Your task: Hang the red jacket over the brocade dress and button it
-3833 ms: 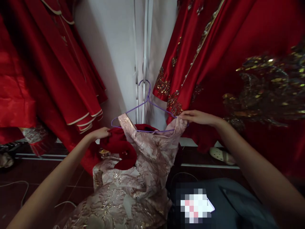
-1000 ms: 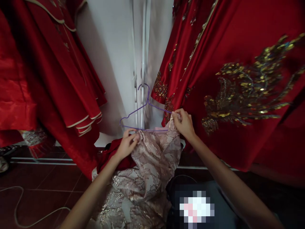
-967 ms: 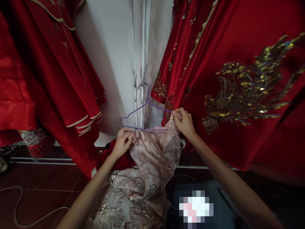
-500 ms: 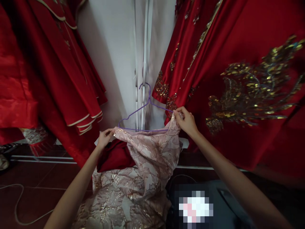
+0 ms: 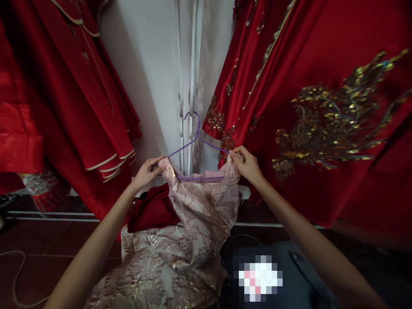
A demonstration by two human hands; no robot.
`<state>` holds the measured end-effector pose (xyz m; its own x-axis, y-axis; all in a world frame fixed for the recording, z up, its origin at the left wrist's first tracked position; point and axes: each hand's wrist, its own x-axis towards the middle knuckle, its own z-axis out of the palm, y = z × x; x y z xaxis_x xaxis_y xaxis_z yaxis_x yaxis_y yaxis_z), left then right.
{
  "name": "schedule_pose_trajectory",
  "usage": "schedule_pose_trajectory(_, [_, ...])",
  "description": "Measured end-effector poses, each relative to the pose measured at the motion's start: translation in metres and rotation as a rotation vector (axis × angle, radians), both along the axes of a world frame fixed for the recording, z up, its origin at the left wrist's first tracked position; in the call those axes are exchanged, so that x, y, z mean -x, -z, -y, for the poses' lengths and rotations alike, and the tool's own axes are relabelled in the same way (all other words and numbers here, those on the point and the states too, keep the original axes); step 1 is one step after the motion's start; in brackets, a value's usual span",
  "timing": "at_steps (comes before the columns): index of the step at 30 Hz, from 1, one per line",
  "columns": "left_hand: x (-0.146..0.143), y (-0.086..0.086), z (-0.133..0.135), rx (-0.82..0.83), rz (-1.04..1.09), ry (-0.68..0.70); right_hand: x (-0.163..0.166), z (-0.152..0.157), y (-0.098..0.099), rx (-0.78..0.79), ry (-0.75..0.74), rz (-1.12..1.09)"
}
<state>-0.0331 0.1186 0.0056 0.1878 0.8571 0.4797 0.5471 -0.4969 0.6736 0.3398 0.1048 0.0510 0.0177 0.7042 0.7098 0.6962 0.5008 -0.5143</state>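
Note:
A pale pink and gold brocade dress hangs from a thin purple wire hanger in front of me. My left hand pinches the dress's left shoulder against the hanger's left end. My right hand is closed on the right shoulder of the dress at the hanger's right end. A dark red piece of cloth bulges out on the dress's left side, just below my left wrist.
Red satin garments with cream piping hang on the left. A red gown with gold sequin embroidery hangs on the right. A white wall with vertical rails lies behind. A white cable trails on the dark red tile floor.
My left hand rose from the red cloth to the dress's left shoulder and drew it over the hanger's left end. My right hand kept its hold on the right shoulder.

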Motion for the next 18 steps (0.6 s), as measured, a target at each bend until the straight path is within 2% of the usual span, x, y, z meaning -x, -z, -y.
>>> schedule_pose_trajectory(2, [0.02,0.016,0.015,0.148,-0.134,-0.028,-0.001,-0.003,0.001,0.018,-0.01,-0.01])
schedule_pose_trajectory(5, [0.054,0.041,0.037,0.393,-0.344,0.005,-0.002,-0.006,0.003,0.028,-0.017,-0.021])
schedule_pose_trajectory(7, [0.07,0.049,0.047,0.529,-0.377,0.065,-0.003,-0.006,0.003,0.034,-0.014,-0.027])
schedule_pose_trajectory(9, [0.078,0.051,0.053,0.615,-0.309,0.158,-0.003,-0.006,0.004,0.045,-0.015,-0.031])
schedule_pose_trajectory(11, [0.081,0.048,0.054,0.654,-0.192,0.175,-0.003,-0.006,0.003,0.05,-0.014,-0.033])
schedule_pose_trajectory(14, [0.079,0.037,0.044,0.657,-0.038,-0.036,-0.003,-0.005,0.001,0.052,-0.014,-0.03])
schedule_pose_trajectory(16, [0.072,0.022,0.029,0.585,0.04,-0.181,-0.002,-0.004,-0.001,0.059,-0.019,-0.025])
schedule_pose_trajectory(18, [0.059,-0.001,0.011,0.438,0.083,-0.261,0.0,-0.001,-0.003,0.068,-0.023,-0.024])
